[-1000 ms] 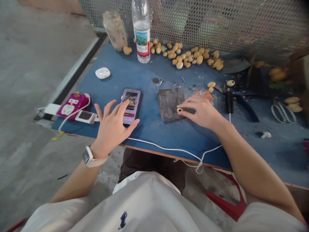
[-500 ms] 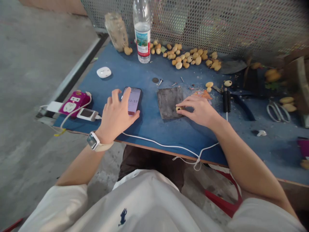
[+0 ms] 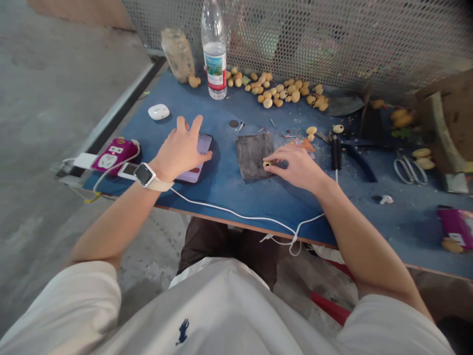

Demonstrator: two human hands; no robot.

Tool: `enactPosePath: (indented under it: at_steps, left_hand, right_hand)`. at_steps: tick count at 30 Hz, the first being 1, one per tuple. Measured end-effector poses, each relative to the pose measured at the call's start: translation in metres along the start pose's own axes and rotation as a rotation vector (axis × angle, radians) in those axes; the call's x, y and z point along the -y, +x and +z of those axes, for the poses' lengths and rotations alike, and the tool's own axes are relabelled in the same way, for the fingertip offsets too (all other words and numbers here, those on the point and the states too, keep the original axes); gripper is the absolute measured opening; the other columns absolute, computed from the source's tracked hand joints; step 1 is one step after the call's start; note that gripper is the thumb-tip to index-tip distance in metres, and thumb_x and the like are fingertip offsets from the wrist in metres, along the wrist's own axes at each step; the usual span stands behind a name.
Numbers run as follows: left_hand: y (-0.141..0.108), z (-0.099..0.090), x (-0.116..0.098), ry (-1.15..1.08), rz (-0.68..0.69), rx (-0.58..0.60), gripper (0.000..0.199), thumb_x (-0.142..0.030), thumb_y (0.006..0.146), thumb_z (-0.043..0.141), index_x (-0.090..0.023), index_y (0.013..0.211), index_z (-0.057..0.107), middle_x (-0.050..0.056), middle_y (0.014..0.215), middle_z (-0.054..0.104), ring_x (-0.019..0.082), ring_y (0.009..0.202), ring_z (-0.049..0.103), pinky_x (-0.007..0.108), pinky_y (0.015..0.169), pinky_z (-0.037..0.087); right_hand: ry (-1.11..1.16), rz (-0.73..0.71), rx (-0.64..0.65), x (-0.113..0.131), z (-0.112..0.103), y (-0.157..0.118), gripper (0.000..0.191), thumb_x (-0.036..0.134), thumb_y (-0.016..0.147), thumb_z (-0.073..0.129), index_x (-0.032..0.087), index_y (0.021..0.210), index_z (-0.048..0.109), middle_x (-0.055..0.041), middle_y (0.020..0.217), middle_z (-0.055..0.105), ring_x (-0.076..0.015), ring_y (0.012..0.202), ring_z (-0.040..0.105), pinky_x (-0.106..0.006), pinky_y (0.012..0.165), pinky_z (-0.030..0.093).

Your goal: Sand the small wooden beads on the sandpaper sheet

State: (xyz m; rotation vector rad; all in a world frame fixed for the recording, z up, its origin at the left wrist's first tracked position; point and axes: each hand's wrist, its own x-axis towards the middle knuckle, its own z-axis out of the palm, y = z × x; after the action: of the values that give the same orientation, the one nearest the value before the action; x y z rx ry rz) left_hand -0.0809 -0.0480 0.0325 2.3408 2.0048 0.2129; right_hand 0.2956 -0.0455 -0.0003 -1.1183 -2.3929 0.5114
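Observation:
My left hand, with a watch on its wrist, has its fingers spread above a smartphone on the blue tabletop. Part of the phone's lit screen is covered by the hand. Thumb and fingers of my right hand pinch a small tan gourd with a dark hole in it. That gourd is at the right edge of a dark grey square pad. Orange scraps lie just behind the right hand.
Many small gourds and a water bottle line the back by a perforated metal screen. A white earbud case and purple power strip sit left. Pliers and scissors lie right. A white cable runs along the front edge.
My left hand has moved up and to the left over the phone, and its fingers have spread. The right hand keeps its pinch on the gourd. The view has shifted slightly.

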Motion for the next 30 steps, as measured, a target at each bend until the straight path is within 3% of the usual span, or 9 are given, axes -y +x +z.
enactPosePath:
  at_steps: [7,12,17,23,27,30]
  left_hand:
    - [-0.007,-0.023,0.016,-0.153,0.005,-0.019,0.119,-0.078,0.099,0.089,-0.033,0.193,0.030,0.020,0.179,0.050,0.055,0.158,0.062,0.073,0.132,0.055]
    - [-0.008,-0.032,0.027,-0.248,0.011,-0.039,0.119,-0.104,0.100,0.075,-0.034,0.188,0.036,0.009,0.182,0.041,0.049,0.163,0.052,0.075,0.144,0.041]
    - [0.010,-0.027,0.036,-0.135,-0.011,-0.077,0.123,-0.112,0.105,0.058,-0.026,0.188,0.031,0.009,0.178,0.031,0.041,0.169,0.037,0.066,0.153,0.031]
    - [0.016,-0.036,0.033,-0.051,-0.014,-0.086,0.105,-0.110,0.112,0.030,-0.033,0.183,0.025,0.002,0.181,0.022,0.039,0.169,0.024,0.075,0.148,0.033]
    - [0.014,-0.033,0.027,-0.011,0.042,-0.075,0.106,-0.099,0.114,0.059,-0.029,0.189,0.029,0.011,0.182,0.031,0.045,0.167,0.041,0.070,0.142,0.043]
    - [0.013,-0.024,0.023,0.041,0.007,0.042,0.126,-0.091,0.106,0.079,-0.024,0.196,0.021,0.027,0.183,0.039,0.058,0.159,0.060,0.072,0.130,0.054]
  right_hand:
    - [-0.027,-0.011,-0.017,-0.003,0.003,0.000,0.013,0.037,0.111,0.086,0.029,0.117,0.095,-0.0104,0.113,0.093,-0.0353,0.108,0.084,-0.058,0.108,0.066]
    - [-0.026,-0.001,-0.008,-0.003,0.002,-0.001,0.015,0.039,0.113,0.085,0.030,0.119,0.095,-0.0107,0.116,0.093,-0.0356,0.109,0.084,-0.058,0.108,0.065]
    - [-0.007,0.009,0.002,-0.001,0.000,-0.001,0.017,0.039,0.111,0.084,0.029,0.119,0.096,-0.0116,0.114,0.093,-0.0357,0.108,0.084,-0.058,0.108,0.065]
    - [0.002,-0.003,0.001,-0.003,0.001,0.001,0.015,0.036,0.110,0.086,0.026,0.118,0.095,-0.0122,0.113,0.092,-0.0360,0.108,0.085,-0.058,0.108,0.066]
    - [-0.014,-0.007,-0.009,-0.005,0.002,0.000,0.015,0.038,0.111,0.085,0.029,0.118,0.095,-0.0112,0.116,0.092,-0.0352,0.109,0.084,-0.057,0.108,0.066]
    - [-0.018,-0.002,0.001,-0.004,0.002,-0.001,0.016,0.038,0.113,0.084,0.028,0.120,0.095,-0.0117,0.117,0.092,-0.0360,0.111,0.083,-0.058,0.110,0.066]
